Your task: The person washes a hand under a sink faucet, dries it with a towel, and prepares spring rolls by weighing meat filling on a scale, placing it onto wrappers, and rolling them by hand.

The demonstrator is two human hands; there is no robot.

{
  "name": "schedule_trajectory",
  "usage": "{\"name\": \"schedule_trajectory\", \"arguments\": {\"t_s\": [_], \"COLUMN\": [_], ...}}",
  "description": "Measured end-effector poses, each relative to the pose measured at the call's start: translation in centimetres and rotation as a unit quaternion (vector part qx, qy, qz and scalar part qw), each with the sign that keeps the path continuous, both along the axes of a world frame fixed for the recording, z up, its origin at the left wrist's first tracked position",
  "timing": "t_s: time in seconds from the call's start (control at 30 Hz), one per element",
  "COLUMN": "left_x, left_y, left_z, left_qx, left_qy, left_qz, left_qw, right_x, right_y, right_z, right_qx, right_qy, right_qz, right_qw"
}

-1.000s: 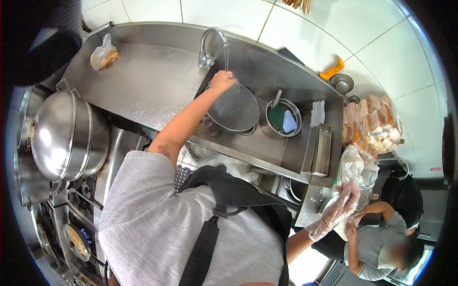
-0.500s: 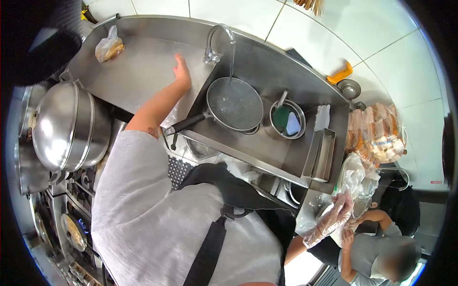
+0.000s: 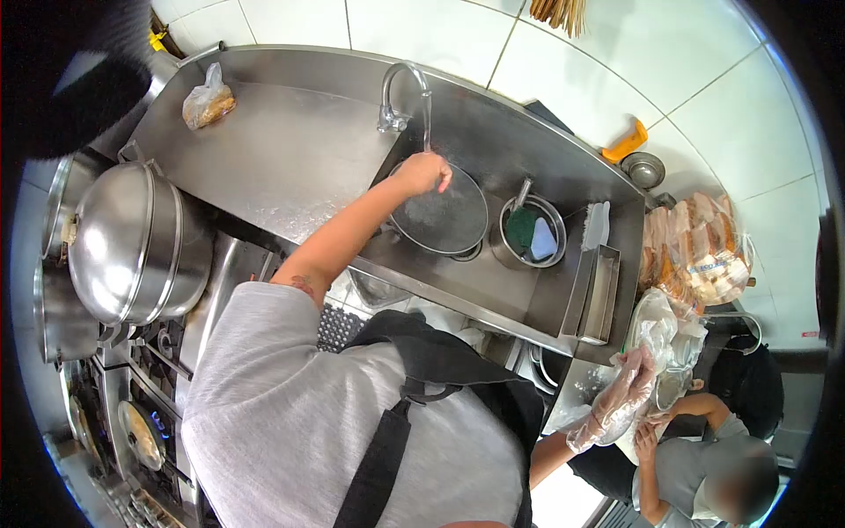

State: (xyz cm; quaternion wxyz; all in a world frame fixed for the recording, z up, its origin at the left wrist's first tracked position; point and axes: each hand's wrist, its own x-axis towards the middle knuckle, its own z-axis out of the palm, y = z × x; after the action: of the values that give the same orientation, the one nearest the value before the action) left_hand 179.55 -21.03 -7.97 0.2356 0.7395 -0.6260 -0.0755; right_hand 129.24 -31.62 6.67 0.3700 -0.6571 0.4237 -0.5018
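Note:
Water runs from the curved faucet [image 3: 406, 99] onto my left hand [image 3: 424, 174], which is bare, with fingers curled together above a round dark pan [image 3: 449, 216] in the sink. Whether anything is inside those fingers is hidden. The pan's handle is mostly covered by my forearm. To its right stands a metal pot [image 3: 508, 244] holding a green scrubbing pad [image 3: 521, 227] and a pale blue sponge [image 3: 543, 238]. My right hand [image 3: 623, 392], in a clear plastic glove, is by the plastic bags [image 3: 652, 324] at the sink's right end; its fingers look partly extended.
A bagged food item [image 3: 209, 99] lies on the steel counter [image 3: 273, 150]. The large domed pot [image 3: 123, 242] stands left, near a lit burner under a pan [image 3: 142, 436]. Bagged bread [image 3: 700, 251] sits right. Another person [image 3: 713, 471] works at lower right, both hands near mine.
My left hand swung out left over the counter, then came back under the running water above the pan. My gloved right hand stays near the plastic bags.

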Motion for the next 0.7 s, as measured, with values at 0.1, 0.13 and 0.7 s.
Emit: {"name": "schedule_trajectory", "arguments": {"t_s": [0.1, 0.13, 0.7], "left_x": [-0.8, 0.0, 0.4], "left_y": [-1.1, -1.2, -3.4], "left_z": [1.4, -0.8, -10.7], "left_qx": [0.183, 0.137, -0.131], "left_qy": [0.046, 0.043, 0.624], "left_qz": [0.117, 0.144, 0.392], "left_qw": [0.975, 0.979, 0.664], "right_x": [0.9, 0.7, -3.1], "right_y": [0.8, 0.8, 0.4], "right_z": [1.8, 1.7, 0.6], "right_qx": [-0.005, -0.019, -0.038], "right_qy": [0.062, 0.07, 0.1], "right_qz": [-0.036, -0.034, -0.084], "right_qw": [0.997, 0.997, 0.991]}}
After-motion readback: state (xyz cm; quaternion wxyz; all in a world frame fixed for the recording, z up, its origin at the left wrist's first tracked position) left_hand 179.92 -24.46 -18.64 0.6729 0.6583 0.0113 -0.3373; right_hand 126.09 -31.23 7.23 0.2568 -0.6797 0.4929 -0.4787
